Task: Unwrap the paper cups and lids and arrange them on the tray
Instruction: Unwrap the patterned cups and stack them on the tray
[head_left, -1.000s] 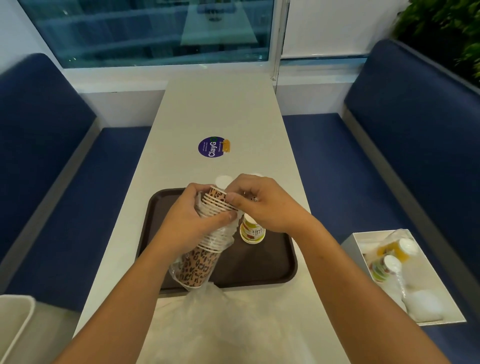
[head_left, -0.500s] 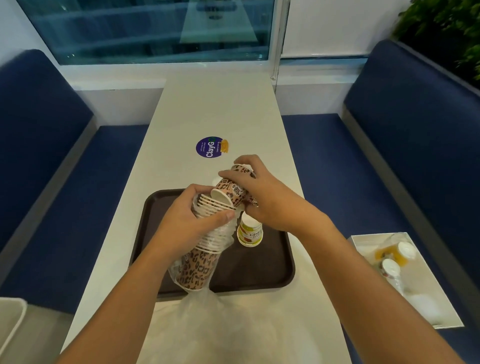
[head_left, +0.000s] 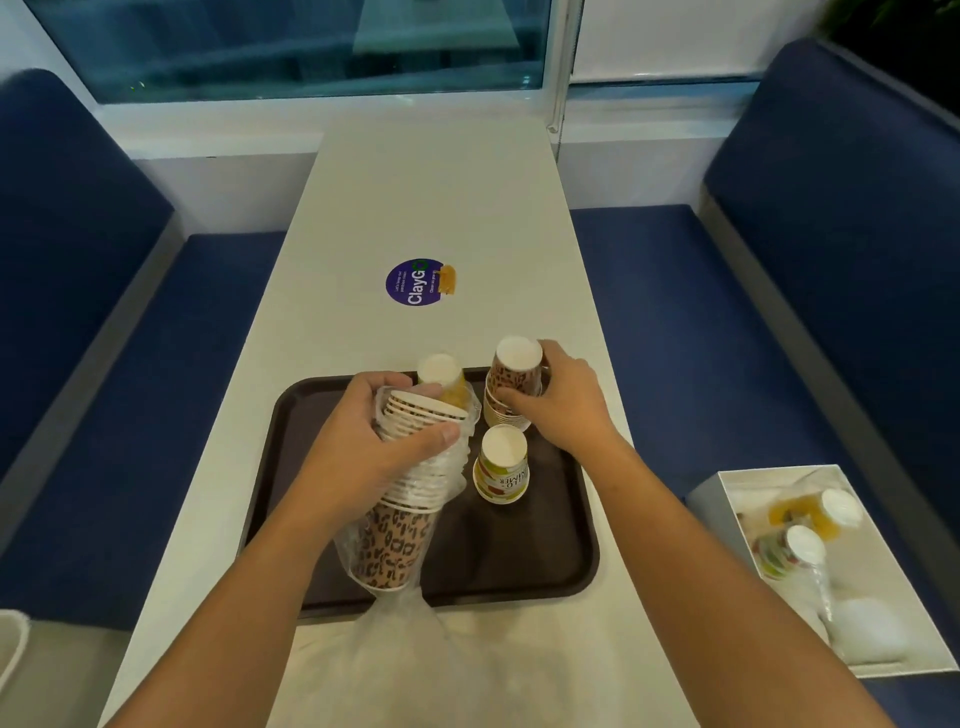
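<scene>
While my left hand (head_left: 384, 447) gripped the half-wrapped sleeve of leopard-print cups (head_left: 400, 525) at 8 o'clock over the tray (head_left: 519, 571), my right hand (head_left: 561, 410) grasped the upturned leopard stack (head_left: 511, 384) at 1 o'clock; most cups, I judged, awaited unwrapping.

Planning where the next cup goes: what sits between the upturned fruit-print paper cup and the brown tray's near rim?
Head view: bare brown tray from the fruit-print cup to the rim.

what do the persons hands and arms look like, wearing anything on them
The left hand and right hand are bare: no gloves, rings, watch or bracelets show. Both forearms are uncovered, with no sleeve in view down to the frame's lower edge. The left thumbnail looks short and unpainted.
</scene>
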